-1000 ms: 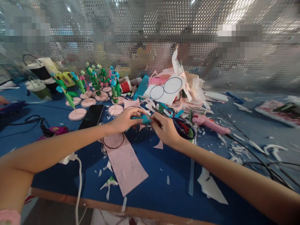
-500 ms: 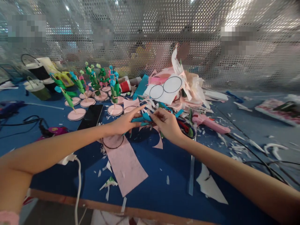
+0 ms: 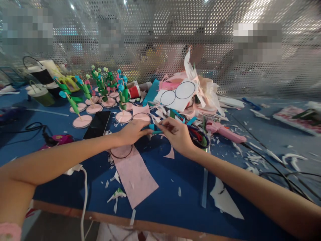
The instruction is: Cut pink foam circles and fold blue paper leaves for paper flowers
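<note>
My left hand (image 3: 134,132) is closed, thumb and fingers pinching a small blue strip (image 3: 152,127) that looks like paper or felt. From the other side my right hand (image 3: 177,134) pinches the strip's right end, thumb against forefinger. The fingers hide part of it. Under my left wrist lies a pale pink sheet (image 3: 136,177) with a dark circle drawn on it. Just beyond the hands are pink round bases (image 3: 123,116). One carries a stick wrapped in green with blue pieces on top (image 3: 123,90).
A black phone (image 3: 97,124) lies beyond my left forearm. To the right is a pink glue gun (image 3: 225,132) with a black cord. Behind the hands rises a scrap heap with a white sheet bearing two circles (image 3: 177,97). A white cable (image 3: 84,201) hangs over the front edge.
My left hand's fingers have curled in, from stretched out to closed around the strip. My right hand stays almost in place, still pinching.
</note>
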Available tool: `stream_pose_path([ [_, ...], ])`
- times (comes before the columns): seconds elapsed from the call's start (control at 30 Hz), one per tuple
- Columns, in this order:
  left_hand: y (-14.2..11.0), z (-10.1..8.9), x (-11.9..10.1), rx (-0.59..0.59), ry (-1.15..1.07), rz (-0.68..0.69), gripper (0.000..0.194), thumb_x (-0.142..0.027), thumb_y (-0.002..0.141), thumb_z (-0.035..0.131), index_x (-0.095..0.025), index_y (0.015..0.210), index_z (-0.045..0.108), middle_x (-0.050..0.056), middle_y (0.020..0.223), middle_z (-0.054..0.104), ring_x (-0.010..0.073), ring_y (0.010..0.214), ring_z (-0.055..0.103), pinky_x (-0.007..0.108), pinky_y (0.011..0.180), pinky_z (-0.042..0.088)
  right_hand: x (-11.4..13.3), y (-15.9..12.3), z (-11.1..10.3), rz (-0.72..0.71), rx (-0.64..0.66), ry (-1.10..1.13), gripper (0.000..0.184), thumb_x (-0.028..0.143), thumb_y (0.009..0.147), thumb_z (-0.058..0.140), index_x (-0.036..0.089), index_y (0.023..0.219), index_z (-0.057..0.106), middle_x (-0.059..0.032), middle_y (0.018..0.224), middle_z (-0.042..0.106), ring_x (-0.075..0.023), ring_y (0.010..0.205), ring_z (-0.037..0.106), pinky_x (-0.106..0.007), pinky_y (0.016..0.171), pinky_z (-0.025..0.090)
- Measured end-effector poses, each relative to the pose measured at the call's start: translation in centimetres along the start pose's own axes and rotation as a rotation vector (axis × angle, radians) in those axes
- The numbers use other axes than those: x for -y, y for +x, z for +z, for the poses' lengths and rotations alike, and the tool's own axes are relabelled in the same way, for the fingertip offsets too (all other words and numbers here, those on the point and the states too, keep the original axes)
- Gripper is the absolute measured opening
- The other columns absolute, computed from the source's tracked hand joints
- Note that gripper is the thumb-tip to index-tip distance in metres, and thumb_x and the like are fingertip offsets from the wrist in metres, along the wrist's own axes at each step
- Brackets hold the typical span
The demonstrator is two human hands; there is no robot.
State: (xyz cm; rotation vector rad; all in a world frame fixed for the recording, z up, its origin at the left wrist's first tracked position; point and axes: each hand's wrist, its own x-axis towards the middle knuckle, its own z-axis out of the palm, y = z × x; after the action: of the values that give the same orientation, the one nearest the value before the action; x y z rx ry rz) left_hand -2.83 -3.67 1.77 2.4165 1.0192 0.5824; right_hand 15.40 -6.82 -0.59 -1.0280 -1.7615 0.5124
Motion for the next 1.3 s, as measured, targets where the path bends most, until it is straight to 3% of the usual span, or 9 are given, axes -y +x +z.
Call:
stream_pose_path([
  [0.17, 0.0, 0.0, 0.0, 0.062, -0.11, -0.008, 0.025, -0.034, 0.088, 0.048, -0.017, 0.069, 0.05, -0.003, 0.057, 0.051, 0.0123, 0.057, 0.05, 0.023, 0.059, 0.035, 0.3, -0.1, -0.2, 0.005, 0.022, -0.009, 0.029, 0.04, 0.087, 0.052, 0.019, 0.067, 0.051, 0.0015, 0.06, 0.047, -0.0108, 0.056, 0.042, -0.025, 0.053, 0.034],
  [0.3, 0.2, -0.1, 0.1, -0.025, -0.11, -0.006, 0.025, -0.039, 0.082, 0.056, -0.015, 0.075, 0.059, -0.002, 0.064, 0.053, 0.0118, 0.063, 0.049, 0.022, 0.059, 0.033, 0.2, 0.2, -0.5, -0.045, 0.031, -0.05, 0.026, 0.038, 0.089, 0.049, 0.019, 0.07, 0.052, -0.0019, 0.07, 0.052, -0.0146, 0.069, 0.05, -0.026, 0.061, 0.039],
  [0.4, 0.4, -0.1, 0.2, -0.033, -0.142, -0.008, 0.03, -0.041, 0.08, 0.058, -0.014, 0.067, 0.06, -0.003, 0.059, 0.049, 0.0091, 0.058, 0.042, 0.021, 0.055, 0.03, -0.1, 0.5, -0.7, -0.101, 0.043, -0.098, 0.027, 0.037, 0.089, 0.049, 0.02, 0.07, 0.052, -0.0034, 0.073, 0.051, -0.0165, 0.073, 0.05, -0.029, 0.066, 0.041],
  [0.53, 0.2, 0.1, 0.2, 0.063, -0.29, -0.077, 0.032, -0.042, 0.077, 0.06, -0.013, 0.063, 0.057, -0.005, 0.051, 0.044, 0.0068, 0.047, 0.039, 0.02, 0.049, 0.03, -0.6, 0.8, -0.8, -0.163, 0.041, -0.154, 0.029, 0.04, 0.089, 0.048, 0.02, 0.068, 0.052, -0.0043, 0.074, 0.049, -0.0172, 0.072, 0.049, -0.031, 0.067, 0.042],
  [0.63, 0.1, 0.2, 0.2, 0.213, -0.418, -0.143, 0.033, -0.045, 0.081, 0.054, -0.014, 0.071, 0.059, -0.003, 0.053, 0.054, 0.0087, 0.046, 0.048, 0.021, 0.049, 0.037, -0.5, 0.8, -1.0, -0.239, 0.016, -0.22, 0.03, 0.041, 0.089, 0.049, 0.021, 0.067, 0.05, -0.005, 0.075, 0.048, -0.0177, 0.072, 0.049, -0.032, 0.067, 0.042],
  [0.73, 0.3, 0.2, 0.3, 0.188, -0.369, -0.046, 0.029, -0.04, 0.081, 0.054, -0.013, 0.071, 0.061, 0.002, 0.066, 0.062, 0.0114, 0.06, 0.055, 0.023, 0.06, 0.042, -0.2, 0.8, -1.1, -0.288, 0.008, -0.245, 0.031, 0.04, 0.089, 0.049, 0.021, 0.065, 0.048, -0.0049, 0.075, 0.047, -0.0173, 0.071, 0.048, -0.032, 0.066, 0.041],
  [0.87, 0.5, 0.3, 0.7, 0.108, -0.312, 0.054, 0.021, -0.034, 0.079, 0.058, -0.014, 0.071, 0.059, 0.002, 0.071, 0.061, 0.0132, 0.071, 0.057, 0.023, 0.067, 0.042, 0.1, 0.8, -1.1, -0.221, 0.051, -0.17, 0.034, 0.04, 0.09, 0.047, 0.021, 0.062, 0.045, -0.0027, 0.069, 0.046, -0.0153, 0.066, 0.046, -0.03, 0.062, 0.039],
  [1.13, 0.0, 0.3, -0.3, 0.134, -0.467, -0.087, 0.024, -0.038, 0.084, 0.052, -0.017, 0.075, 0.047, -0.008, 0.048, 0.04, 0.0053, 0.038, 0.035, 0.018, 0.039, 0.027, 0.8, 1.2, -1.4, -0.076, 0.122, -0.069, 0.041, 0.044, 0.089, 0.045, 0.021, 0.057, 0.036, 0.0022, 0.057, 0.037, -0.0115, 0.055, 0.038, -0.027, 0.054, 0.031],
  [1.3, 0.1, 0.1, -0.9, 0.163, -0.638, -0.054, 0.024, -0.034, 0.072, 0.066, -0.013, 0.079, 0.059, -0.004, 0.066, 0.055, 0.0049, 0.053, 0.042, 0.017, 0.049, 0.034, 1.2, 1.0, -1.3, 0.015, 0.156, 0.023, 0.041, 0.049, 0.087, 0.045, 0.021, 0.058, 0.036, 0.003, 0.055, 0.034, -0.0113, 0.053, 0.037, -0.026, 0.051, 0.03],
])
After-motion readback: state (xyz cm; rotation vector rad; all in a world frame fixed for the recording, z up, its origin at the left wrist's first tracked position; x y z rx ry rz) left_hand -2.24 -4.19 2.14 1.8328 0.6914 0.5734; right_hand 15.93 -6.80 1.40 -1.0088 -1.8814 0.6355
